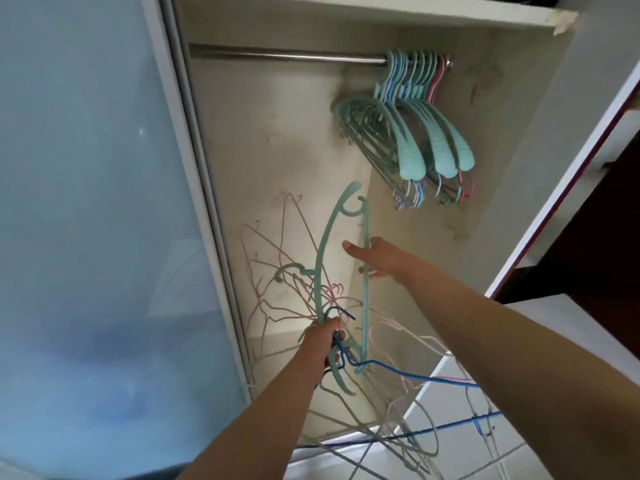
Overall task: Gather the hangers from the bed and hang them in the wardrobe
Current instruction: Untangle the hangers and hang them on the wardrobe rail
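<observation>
My left hand grips a tangled bunch of hangers by their necks, low in the open wardrobe: pink, white and blue wire ones and teal plastic ones. My right hand holds the straight bar of one teal plastic hanger, which stands upright with its hook pointing up. Above, the steel rail carries several teal hangers and a pink one, bunched at its right end.
A frosted sliding door covers the left side of the wardrobe. A white shelf runs above the rail. An open door edge slants down the right. White floor tiles lie below.
</observation>
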